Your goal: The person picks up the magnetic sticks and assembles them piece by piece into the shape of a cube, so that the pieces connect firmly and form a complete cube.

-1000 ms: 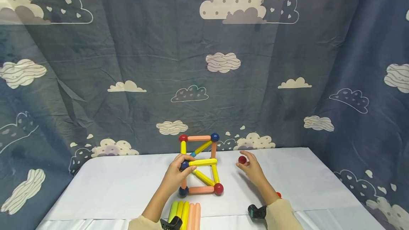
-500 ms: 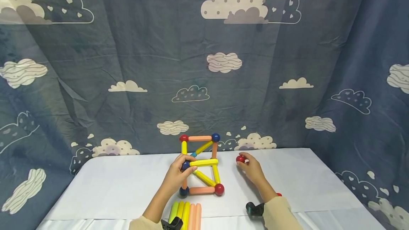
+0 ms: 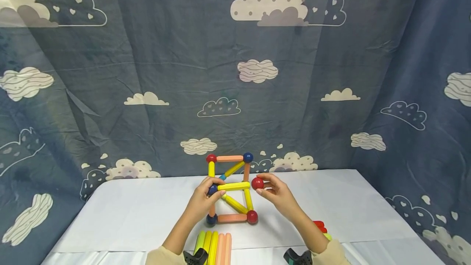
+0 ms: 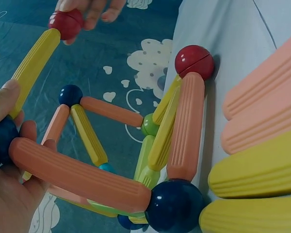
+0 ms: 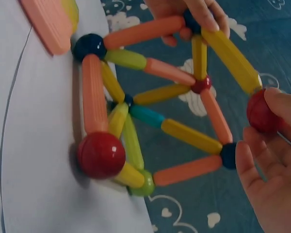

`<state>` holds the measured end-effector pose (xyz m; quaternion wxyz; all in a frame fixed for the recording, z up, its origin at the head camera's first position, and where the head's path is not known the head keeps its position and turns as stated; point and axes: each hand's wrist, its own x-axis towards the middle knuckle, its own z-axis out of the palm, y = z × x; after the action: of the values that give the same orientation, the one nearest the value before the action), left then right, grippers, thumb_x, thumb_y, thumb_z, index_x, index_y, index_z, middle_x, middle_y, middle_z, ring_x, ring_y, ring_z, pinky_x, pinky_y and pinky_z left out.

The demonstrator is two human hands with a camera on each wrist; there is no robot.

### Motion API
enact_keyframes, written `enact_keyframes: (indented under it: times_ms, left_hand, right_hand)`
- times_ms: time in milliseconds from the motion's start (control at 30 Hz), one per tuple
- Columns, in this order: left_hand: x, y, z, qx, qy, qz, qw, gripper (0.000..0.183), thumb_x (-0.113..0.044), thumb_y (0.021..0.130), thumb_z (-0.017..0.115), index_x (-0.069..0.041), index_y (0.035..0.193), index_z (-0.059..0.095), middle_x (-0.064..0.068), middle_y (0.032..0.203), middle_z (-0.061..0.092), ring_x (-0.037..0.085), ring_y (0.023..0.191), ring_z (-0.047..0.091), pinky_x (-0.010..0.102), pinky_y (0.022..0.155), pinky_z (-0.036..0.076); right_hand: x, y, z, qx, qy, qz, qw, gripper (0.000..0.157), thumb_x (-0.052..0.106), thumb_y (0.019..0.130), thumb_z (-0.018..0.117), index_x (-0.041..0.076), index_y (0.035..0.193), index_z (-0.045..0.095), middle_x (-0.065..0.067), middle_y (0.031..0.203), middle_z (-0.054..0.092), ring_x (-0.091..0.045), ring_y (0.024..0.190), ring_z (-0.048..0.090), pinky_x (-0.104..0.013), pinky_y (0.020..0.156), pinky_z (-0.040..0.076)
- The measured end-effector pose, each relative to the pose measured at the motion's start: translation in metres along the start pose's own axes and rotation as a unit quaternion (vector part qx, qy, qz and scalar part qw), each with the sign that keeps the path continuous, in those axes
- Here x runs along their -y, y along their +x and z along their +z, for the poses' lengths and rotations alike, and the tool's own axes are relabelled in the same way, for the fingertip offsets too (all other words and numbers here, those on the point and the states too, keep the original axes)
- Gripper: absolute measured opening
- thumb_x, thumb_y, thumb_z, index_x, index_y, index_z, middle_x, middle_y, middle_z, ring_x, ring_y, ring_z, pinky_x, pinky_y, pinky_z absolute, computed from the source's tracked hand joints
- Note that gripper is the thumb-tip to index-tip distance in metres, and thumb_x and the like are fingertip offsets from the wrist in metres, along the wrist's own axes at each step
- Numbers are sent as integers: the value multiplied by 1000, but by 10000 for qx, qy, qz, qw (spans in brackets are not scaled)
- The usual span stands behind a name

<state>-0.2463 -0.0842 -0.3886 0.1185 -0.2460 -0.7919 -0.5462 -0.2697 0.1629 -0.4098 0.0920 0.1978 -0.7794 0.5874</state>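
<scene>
At middle of white table (image 3: 140,212), stick-and-ball frame (image 3: 235,204) stands. Left hand (image 3: 200,200) grips blue ball (image 3: 212,189) at its left side, yellow stick (image 3: 233,187) reaching right. Right hand (image 3: 280,196) pinches red ball (image 3: 258,183) between thumb and fingers at stick's right end, contact unclear. Loose sticks (image 3: 214,242) lie nearer.

Head view softly lit, cloud-print backdrop (image 3: 206,72) palest at upper left; right wrist view dimmer, glare dotting the lower-left red ball (image 5: 102,155).

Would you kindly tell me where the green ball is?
In the right wrist view, the green ball is at lower centre, right of a red ball and at the left end of a salmon rod.
</scene>
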Motion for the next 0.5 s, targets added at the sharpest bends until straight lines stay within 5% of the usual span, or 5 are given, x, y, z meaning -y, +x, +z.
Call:
enact_keyframes:
  times_ms: [333, 500]
  left_hand:
    - [1, 3, -3, 122, 223, 29, 9997, 23, -6, 83, 64, -2, 105, 59, 7, 103, 55, 28, 102, 52, 36, 87, 44]
    - [3, 2, -3, 102, 200, 43, 9997, 22, -5, 83, 64, -1, 104, 59, 7, 103, 53, 26, 100, 52, 35, 85, 45]
  right_hand:
    - [5, -1, 4, 31, -5, -69, 10000, 45, 10, 79, 69, 2, 120, 51, -12, 117, 52, -30, 98, 53, -24, 79, 48]
    - [8, -15, 6, -313, 130, 322, 9989, 58, 8, 78, 70, 6, 128, 41, -15, 123, 45, -28, 99, 53, -22, 79, 47]
